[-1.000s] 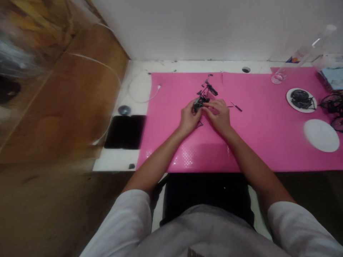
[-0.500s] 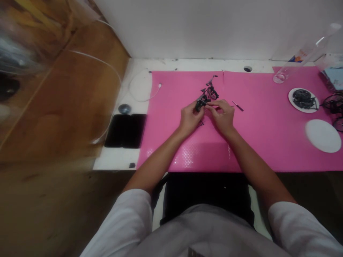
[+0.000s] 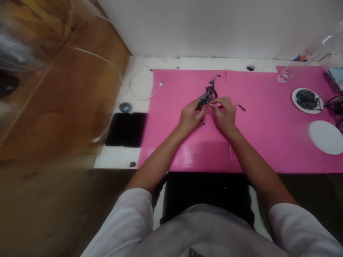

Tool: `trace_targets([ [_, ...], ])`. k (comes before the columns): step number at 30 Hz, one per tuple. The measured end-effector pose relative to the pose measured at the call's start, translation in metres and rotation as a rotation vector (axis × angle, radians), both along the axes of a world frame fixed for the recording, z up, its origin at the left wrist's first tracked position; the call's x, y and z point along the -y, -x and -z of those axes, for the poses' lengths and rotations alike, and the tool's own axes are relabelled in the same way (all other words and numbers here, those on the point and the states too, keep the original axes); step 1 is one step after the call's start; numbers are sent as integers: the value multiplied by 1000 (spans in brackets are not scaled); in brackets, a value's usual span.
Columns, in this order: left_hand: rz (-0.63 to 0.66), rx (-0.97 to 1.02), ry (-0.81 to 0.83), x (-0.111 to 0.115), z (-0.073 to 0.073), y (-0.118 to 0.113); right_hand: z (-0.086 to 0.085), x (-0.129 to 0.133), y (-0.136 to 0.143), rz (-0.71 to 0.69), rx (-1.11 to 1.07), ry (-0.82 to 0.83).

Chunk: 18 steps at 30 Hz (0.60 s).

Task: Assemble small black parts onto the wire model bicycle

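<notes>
A small black model bicycle (image 3: 212,93) is tilted above the pink mat, its handlebar pointing away from me. My left hand (image 3: 191,116) has its thumb and fingers closed around the near part of it, hiding much of the rear. My right hand (image 3: 225,112) pinches a thin tool with a metal tip (image 3: 208,102), which meets the bicycle by my left fingertips. The rest of that tool is mostly covered by my fingers. Just right of my right hand, a small screwdriver (image 3: 240,106) with a dark handle lies on the mat.
A pink mat (image 3: 268,142) covers much of the white table. Rightward are a white plate of black parts (image 3: 294,101), a bare white plate (image 3: 325,137), a clear bottle (image 3: 282,76) and more black bicycles (image 3: 334,105). At left are a dark flat case (image 3: 125,130), a small round bowl (image 3: 125,107) and a white cable (image 3: 160,84).
The model bicycle has turned slightly in my left hand, and its frame now shows more side-on. The tool tip stays against it. The whole view has shifted a little.
</notes>
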<state>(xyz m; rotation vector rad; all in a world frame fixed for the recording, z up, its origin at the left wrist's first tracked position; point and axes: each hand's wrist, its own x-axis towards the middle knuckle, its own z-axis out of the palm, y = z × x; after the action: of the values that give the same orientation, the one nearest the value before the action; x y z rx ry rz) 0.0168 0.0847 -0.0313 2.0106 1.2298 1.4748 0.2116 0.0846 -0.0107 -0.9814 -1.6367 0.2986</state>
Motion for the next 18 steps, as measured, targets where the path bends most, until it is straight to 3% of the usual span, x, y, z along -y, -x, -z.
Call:
trace_targets([
  [11, -4, -8, -34, -5, 4, 6, 7, -4, -1, -60, -24, 41],
  [18, 72, 50, 9, -5, 2, 4, 11, -4, -2, -55, 3, 55],
])
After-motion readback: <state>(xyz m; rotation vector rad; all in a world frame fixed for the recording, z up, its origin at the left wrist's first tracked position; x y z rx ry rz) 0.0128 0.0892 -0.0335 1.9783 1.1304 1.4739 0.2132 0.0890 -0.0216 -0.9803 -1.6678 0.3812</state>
